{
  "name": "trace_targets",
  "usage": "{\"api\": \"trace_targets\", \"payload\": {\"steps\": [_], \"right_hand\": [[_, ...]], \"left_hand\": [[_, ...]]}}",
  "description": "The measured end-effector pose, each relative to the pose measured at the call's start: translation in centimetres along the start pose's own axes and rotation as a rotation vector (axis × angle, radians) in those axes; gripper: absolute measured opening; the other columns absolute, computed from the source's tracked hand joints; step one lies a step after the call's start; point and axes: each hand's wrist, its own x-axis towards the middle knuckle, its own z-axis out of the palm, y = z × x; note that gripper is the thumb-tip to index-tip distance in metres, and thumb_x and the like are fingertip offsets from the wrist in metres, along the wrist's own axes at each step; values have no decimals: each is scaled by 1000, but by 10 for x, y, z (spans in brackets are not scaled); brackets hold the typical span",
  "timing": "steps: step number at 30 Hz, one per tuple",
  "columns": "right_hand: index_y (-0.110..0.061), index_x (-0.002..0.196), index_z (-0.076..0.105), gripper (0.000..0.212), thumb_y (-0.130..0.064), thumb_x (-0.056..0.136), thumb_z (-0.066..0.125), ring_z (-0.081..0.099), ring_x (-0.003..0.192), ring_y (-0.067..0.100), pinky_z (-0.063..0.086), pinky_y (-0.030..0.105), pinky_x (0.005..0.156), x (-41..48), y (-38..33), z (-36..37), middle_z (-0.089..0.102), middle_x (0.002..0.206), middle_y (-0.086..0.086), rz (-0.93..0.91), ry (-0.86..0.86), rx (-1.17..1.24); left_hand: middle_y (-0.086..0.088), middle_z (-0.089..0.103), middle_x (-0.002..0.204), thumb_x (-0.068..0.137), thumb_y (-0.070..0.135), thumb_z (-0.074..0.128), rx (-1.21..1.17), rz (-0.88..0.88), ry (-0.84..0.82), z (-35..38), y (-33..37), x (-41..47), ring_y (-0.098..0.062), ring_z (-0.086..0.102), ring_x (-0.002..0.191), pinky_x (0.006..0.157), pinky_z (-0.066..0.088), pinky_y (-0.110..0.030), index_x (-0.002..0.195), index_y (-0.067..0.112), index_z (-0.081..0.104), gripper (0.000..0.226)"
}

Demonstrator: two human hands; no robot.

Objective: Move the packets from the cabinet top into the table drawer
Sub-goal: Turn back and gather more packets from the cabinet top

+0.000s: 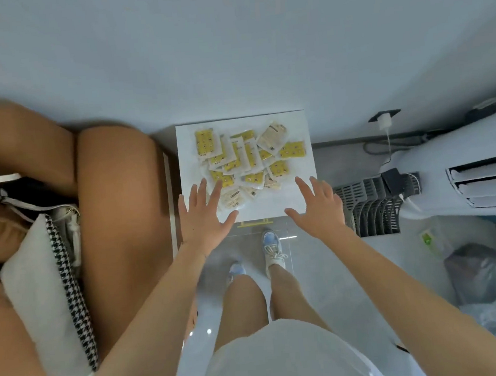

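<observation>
Your left hand and right hand, spread and empty, sit at 7 and 5 o'clock of the packets, whose long axes point every way.

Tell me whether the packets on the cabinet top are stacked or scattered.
Scattered: the packets lie overlapping at odd angles across the cabinet top.
</observation>
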Motion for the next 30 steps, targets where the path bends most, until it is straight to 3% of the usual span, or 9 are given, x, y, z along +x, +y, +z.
{"api": "trace_targets", "payload": {"steps": [5, 13, 17, 20, 24, 27, 30], "right_hand": [[-30, 153, 1, 79, -63, 91, 38, 3, 148, 28, 17, 48, 117, 77, -4, 27, 1, 162, 3, 7, -46, 29], [-29, 152, 12, 78, -63, 89, 44, 4, 148, 28, 16, 51, 117, 206, -19, 92, 5, 161, 7, 33, 51, 207], [-30, 153, 4, 85, -69, 86, 41, -5, 148, 30, 7, 51, 118, 251, -13, 93, -5, 161, 10, 249, 131, 386], [-27, 153, -3, 100, -77, 79, 44, -12, 148, 31, 2, 52, 118, 281, -12, 89, -15, 160, 12, 394, 99, 539], [-21, 153, 2, 104, -71, 78, 55, -13, 147, 33, 0, 51, 118, 297, -23, 89, -14, 159, 14, 497, 79, 588], [-21, 149, 17, 89, -56, 81, 61, -7, 147, 32, 5, 50, 117, 295, -24, 95, -3, 160, 11, 489, 197, 602], [-23, 145, 29, 74, -44, 82, 64, 2, 146, 30, 9, 48, 115, 292, -16, 96, 7, 158, 7, 468, 265, 633]], "left_hand": [[-3, 8, 160, 87, 68, 31, -120, -143, -32, 47, -11, 60, -23, 5, 148, 118, 3, -48, 150, 36, 8, 75], [-5, 1, 160, 87, 68, 24, -156, -207, -25, 133, -45, 171, -25, 0, 148, 117, -1, -48, 150, 37, 2, 73], [-10, 4, 160, 96, 56, 25, -147, -242, 18, 144, -57, 219, -28, 2, 148, 118, 0, -50, 152, 31, 4, 65], [-11, 8, 159, 97, 53, 26, -94, -200, 56, 145, -59, 244, -29, 6, 147, 116, 1, -53, 152, 25, 5, 65], [-12, 6, 159, 95, 57, 32, -157, -201, 11, 149, -49, 245, -29, 4, 147, 116, 5, -53, 151, 22, 14, 69], [-16, 26, 153, 93, 56, 34, -233, -142, 97, 150, -47, 235, -32, 22, 142, 113, 20, -50, 141, 15, 37, 63], [-14, 51, 129, 92, 49, 35, -379, -135, 222, 146, -47, 235, -30, 46, 122, 99, 44, -42, 117, 8, 54, 52]]}}
